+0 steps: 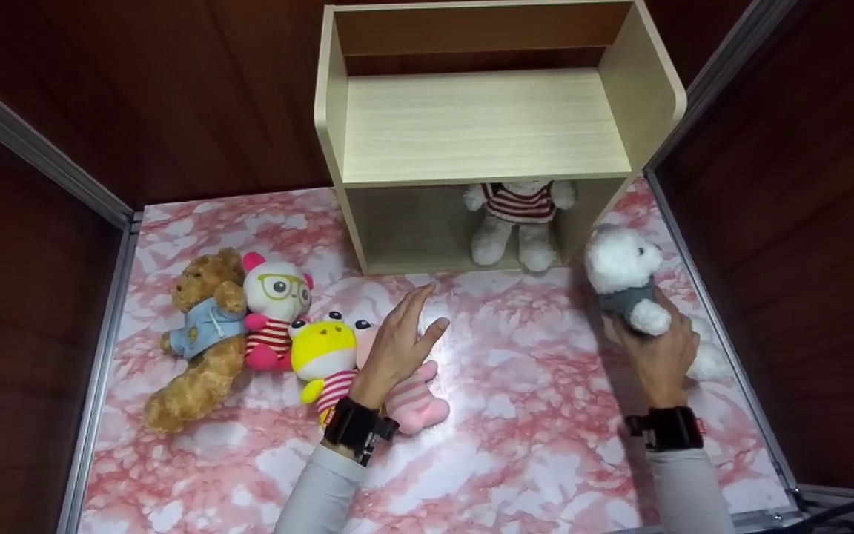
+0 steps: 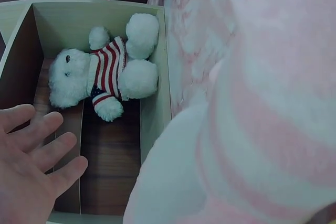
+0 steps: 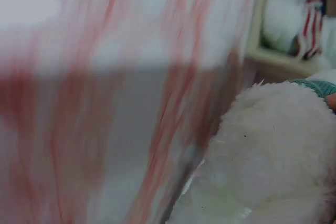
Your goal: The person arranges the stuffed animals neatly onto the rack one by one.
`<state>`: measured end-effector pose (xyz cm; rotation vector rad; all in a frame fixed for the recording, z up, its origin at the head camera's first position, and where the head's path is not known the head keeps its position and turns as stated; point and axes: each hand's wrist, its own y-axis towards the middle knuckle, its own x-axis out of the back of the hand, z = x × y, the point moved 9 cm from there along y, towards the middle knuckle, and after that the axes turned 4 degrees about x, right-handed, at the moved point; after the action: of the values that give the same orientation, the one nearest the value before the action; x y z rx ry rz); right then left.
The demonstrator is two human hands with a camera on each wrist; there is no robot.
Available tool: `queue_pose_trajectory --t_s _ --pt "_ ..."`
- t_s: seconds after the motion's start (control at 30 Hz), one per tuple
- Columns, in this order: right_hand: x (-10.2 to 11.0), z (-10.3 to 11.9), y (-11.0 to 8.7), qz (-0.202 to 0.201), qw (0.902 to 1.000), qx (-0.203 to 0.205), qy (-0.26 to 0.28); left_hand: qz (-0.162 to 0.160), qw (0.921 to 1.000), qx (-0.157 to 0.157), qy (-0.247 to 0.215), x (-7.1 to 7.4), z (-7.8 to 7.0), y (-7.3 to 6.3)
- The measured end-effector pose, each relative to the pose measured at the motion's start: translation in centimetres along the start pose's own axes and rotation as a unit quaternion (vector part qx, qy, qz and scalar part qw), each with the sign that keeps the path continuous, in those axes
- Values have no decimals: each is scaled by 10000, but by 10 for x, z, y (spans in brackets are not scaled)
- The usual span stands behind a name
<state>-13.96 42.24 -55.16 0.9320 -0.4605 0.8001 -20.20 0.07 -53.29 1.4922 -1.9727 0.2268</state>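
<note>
My right hand (image 1: 660, 356) grips a white plush toy (image 1: 620, 259) in a grey-green top around its body, beside the right end of the shelf. Its furry white body (image 3: 273, 145) fills the lower right of the right wrist view. My left hand (image 1: 401, 341) hovers over the floor in front of the shelf, fingers extended, holding nothing. Beneath that wrist lies a pink striped plush toy (image 1: 416, 404), partly covered by the forearm. A white teddy bear (image 2: 107, 69) in a red-striped shirt sits in the lower right of the shelf; the upper board hides its head in the head view.
The pale wooden two-tier shelf (image 1: 486, 126) stands against the back wall. Left of my left hand lie a brown teddy bear (image 1: 208, 334) in a blue hoodie, a panda plush (image 1: 275, 297) with glasses and a yellow frog plush (image 1: 327, 352). Dark walls with metal rails (image 1: 101, 356) enclose the marbled surface.
</note>
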Motion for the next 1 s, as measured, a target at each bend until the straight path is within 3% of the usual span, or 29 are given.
queue_pose_trajectory --t_s 0.13,0.3,0.43,0.57,0.67,0.73,0.8,0.87,1.0 --pt "-6 27 -13 -159 9990 250 347 197 9995 155 -209 -7 -1 1" --pt "-7 50 -30 -308 9977 445 405 391 9974 236 -551 -20 -7 7" --pt "-14 70 -38 -27 9964 710 466 509 9942 403 -856 -29 -9 12" --pt "-25 86 -37 176 9940 950 516 645 9872 560 -1347 -39 -11 18" --pt "-32 96 -35 173 9912 1142 655 789 9772 776 -1810 -46 -11 22" --pt "-37 104 -34 172 9891 1251 751 854 9673 1000 -2167 -50 -10 25" --pt "-43 113 -33 208 9870 1365 825 888 9502 1257 -2710 -54 -8 27" --pt "-50 122 -33 257 9849 1467 886 850 9272 1507 -3323 -58 -8 31" --pt "-64 143 -32 331 9795 1800 848 519 8714 1803 -4532 -62 -7 38"
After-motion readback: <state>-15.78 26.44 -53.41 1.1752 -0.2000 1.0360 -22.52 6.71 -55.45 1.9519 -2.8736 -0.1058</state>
